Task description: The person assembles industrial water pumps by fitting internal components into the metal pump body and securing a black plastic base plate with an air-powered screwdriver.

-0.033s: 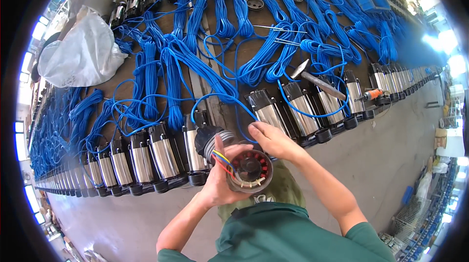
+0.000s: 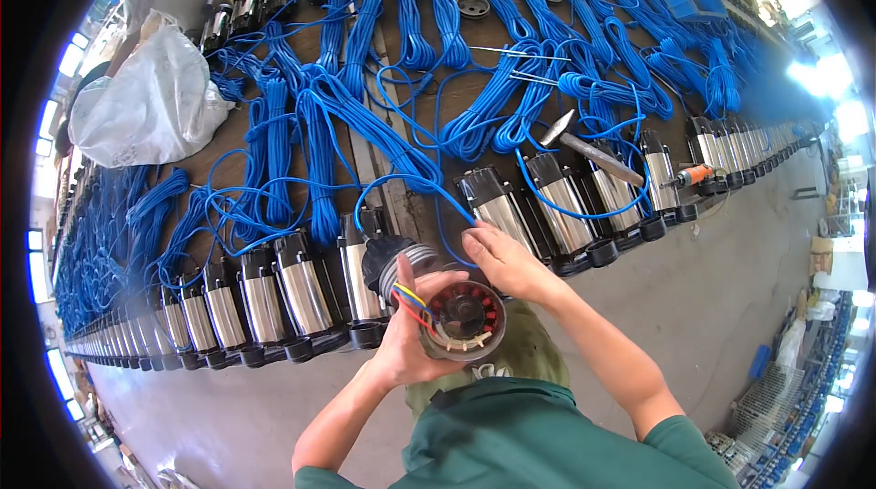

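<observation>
Item: one round motor (image 2: 464, 316), metal shell, red-wound inside – located in front of the person's body, at the near edge of the table (image 2: 230, 131), its open end facing up.

Left hand (image 2: 401, 343): gripping the motor's shell, a finger raised along its side. Right hand (image 2: 507, 263): fingers close together at the blue cable (image 2: 454, 201); whether they pinch it cannot be told.

Fittings: black cap (image 2: 381, 261) with a grey ringed collar, just beyond the left hand; blue cable arching from it toward the right hand; red, yellow and blue wires (image 2: 411, 296) between the collar and the motor's open end.

State of work, as judged: windings in place inside the shell; cable apparently run into the cap. Outstanding: the end is uncovered, the wires lie exposed, the cap sits beside the shell and not on it. Whether the wires are joined is too small to tell.

Surroundings: steel cylinders (image 2: 304, 288) in a row along the near edge; blue cable coils (image 2: 392, 138) across the table; hammer (image 2: 598, 156) and orange-handled tool (image 2: 698, 174) to the right.

Against the earlier frame: practically unchanged – same grip, same hand positions; table contents shifted very slightly left in view, the blue wire now plainer among the others.
</observation>
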{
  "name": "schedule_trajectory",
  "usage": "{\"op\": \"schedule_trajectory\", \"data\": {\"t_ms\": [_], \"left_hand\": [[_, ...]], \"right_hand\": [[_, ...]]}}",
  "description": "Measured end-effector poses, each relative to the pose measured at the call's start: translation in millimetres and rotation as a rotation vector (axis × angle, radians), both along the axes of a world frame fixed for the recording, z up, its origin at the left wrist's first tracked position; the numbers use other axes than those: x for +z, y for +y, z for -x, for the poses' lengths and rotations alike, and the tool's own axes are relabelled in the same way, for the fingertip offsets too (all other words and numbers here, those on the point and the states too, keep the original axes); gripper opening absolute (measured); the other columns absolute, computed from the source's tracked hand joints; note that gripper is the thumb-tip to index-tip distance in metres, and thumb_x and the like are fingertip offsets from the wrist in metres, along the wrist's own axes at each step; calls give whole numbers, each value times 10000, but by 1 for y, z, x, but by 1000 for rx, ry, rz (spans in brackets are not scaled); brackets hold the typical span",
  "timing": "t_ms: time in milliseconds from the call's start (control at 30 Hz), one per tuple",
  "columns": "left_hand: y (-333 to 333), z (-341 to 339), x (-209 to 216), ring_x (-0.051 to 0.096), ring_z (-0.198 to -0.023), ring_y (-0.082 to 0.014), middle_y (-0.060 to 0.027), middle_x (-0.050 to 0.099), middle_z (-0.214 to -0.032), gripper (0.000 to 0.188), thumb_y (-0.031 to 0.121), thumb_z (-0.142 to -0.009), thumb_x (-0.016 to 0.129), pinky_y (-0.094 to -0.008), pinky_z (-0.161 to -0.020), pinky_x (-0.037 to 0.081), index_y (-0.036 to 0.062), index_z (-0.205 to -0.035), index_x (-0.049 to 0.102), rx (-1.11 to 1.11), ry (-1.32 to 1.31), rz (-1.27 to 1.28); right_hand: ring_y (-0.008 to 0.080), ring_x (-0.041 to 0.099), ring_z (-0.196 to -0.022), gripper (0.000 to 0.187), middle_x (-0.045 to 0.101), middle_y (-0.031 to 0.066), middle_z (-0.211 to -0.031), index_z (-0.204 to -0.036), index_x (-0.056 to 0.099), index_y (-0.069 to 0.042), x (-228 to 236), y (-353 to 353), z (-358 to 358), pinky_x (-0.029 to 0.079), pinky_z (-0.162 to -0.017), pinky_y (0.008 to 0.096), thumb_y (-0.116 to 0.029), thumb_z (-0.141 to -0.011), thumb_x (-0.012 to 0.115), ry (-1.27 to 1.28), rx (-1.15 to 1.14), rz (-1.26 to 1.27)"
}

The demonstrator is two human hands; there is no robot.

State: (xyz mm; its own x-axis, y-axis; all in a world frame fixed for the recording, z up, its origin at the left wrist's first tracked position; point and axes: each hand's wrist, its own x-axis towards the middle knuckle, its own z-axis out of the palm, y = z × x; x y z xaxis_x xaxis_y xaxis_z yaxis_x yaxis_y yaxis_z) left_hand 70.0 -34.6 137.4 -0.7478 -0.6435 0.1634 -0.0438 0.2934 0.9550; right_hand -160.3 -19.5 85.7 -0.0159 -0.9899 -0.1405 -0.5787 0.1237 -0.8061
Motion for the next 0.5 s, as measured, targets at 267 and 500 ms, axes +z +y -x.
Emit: {"op": "schedule_trajectory", "data": {"t_ms": [267, 500], "left_hand": [[18, 7, -20, 539, -1324, -349, -195, 497, -1452, 1519, 44, -616, 923, -443, -1137, 418, 35, -1569, -259, 22, 30, -27], [18, 11, -32, 556, -1309, -371, -179, 510, -1441, 1492, 3, -617, 902, -453, -1121, 443, 41, -1578, -239, 40, -87, 11]], "right_hand": [[183, 558, -1241, 638, 615, 113, -1326, -1380, 540, 35, 66, 26, -3, 427, -1087, 335, -508, -1106, 349, -929, 64, -443], [201, 616, -1148, 526, 670, 149, -1224, -1325, 577, 51, 32, 36, -25, 457, -1033, 338, -401, -1120, 404, -756, -90, -282]]}}
